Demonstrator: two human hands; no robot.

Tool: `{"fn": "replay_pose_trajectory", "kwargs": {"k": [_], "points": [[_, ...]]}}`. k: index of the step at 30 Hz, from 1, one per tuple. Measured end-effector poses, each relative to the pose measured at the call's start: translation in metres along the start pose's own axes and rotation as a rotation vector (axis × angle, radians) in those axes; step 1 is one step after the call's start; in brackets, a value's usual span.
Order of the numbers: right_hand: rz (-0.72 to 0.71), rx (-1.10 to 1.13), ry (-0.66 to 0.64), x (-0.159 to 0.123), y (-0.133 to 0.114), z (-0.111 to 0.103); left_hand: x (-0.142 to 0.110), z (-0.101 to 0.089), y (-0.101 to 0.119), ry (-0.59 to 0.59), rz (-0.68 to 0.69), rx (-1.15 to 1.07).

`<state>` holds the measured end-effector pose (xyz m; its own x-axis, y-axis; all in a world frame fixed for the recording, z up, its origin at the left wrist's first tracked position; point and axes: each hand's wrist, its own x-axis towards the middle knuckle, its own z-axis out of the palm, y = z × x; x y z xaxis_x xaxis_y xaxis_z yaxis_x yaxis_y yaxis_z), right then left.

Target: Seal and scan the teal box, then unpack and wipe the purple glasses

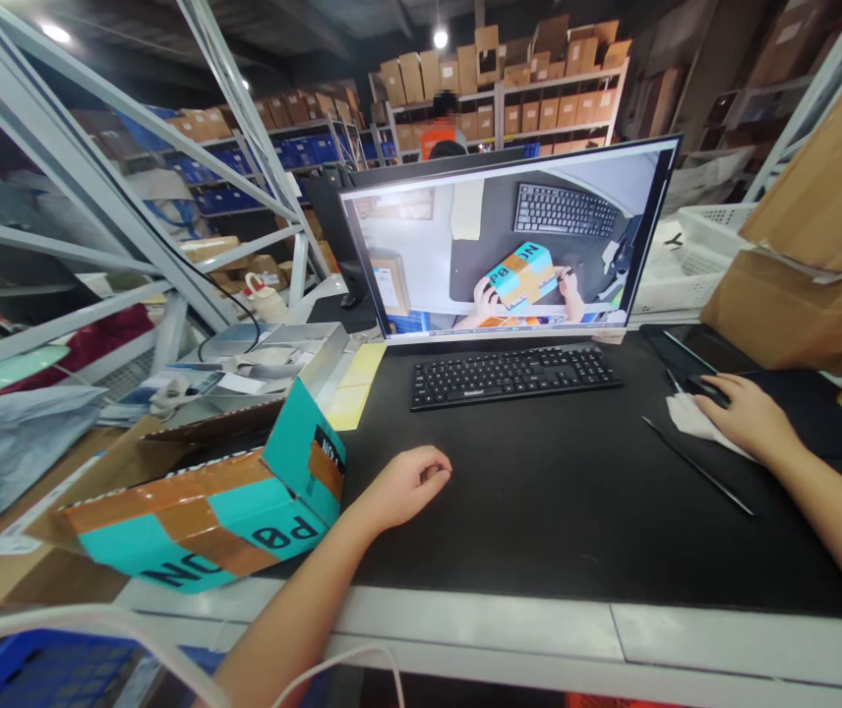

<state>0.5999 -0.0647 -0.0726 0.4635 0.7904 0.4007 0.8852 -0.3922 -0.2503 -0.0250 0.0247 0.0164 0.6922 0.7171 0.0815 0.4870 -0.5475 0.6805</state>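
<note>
My left hand (404, 484) lies on the black desk mat (531, 501) with its fingers loosely curled in; I see nothing in them. Beside that forearm, on the left, stands a teal cardboard box (244, 511) with brown tape and raised flaps; its inside is mostly hidden. On the right, my right hand (750, 415) rests over a black computer mouse (714, 390), largely covering it. A crumpled white tissue (691, 417) is partly under that hand. To its left lies a thin dark rod (697, 466), slanting across the mat.
A black keyboard (513, 377) sits below the monitor (495, 258), whose picture shows hands holding a teal box. Yellow paper slips (356, 385) and a grey tray (303, 354) stand left. Brown cartons (797, 305) and a white basket (708, 246) stand right. Behind, a person (443, 133) is near shelves.
</note>
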Motion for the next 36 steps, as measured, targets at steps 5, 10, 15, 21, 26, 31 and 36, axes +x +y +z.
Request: {"fn": "replay_pose_trajectory", "kwargs": {"k": [5, 10, 15, 21, 26, 31, 36], "points": [[0.03, 0.004, -0.005, -0.0004, -0.0019, -0.0018, 0.0001, -0.0006, 0.0007, -0.003, 0.007, 0.009], [0.03, 0.002, -0.018, -0.0007, -0.0019, -0.002, -0.0012, -0.0007, 0.0011, -0.007, -0.001, 0.016], [0.033, -0.002, -0.028, -0.0006, -0.0032, -0.0033, -0.0008, -0.0007, 0.0014, -0.004, -0.006, 0.01], [0.047, -0.002, -0.033, -0.0003, -0.0037, -0.0042, -0.0009, -0.0019, 0.0023, 0.005, 0.005, 0.014], [0.03, -0.011, -0.031, -0.0003, -0.0021, -0.0031, -0.0008, -0.0019, 0.0028, -0.003, 0.0, 0.02], [0.015, -0.003, -0.018, 0.0, -0.0022, -0.0021, -0.0007, -0.0015, 0.0019, 0.002, 0.009, 0.03], [0.02, 0.003, -0.018, -0.0002, -0.001, -0.0008, -0.0009, -0.0018, 0.0017, -0.002, 0.005, 0.033]]}}
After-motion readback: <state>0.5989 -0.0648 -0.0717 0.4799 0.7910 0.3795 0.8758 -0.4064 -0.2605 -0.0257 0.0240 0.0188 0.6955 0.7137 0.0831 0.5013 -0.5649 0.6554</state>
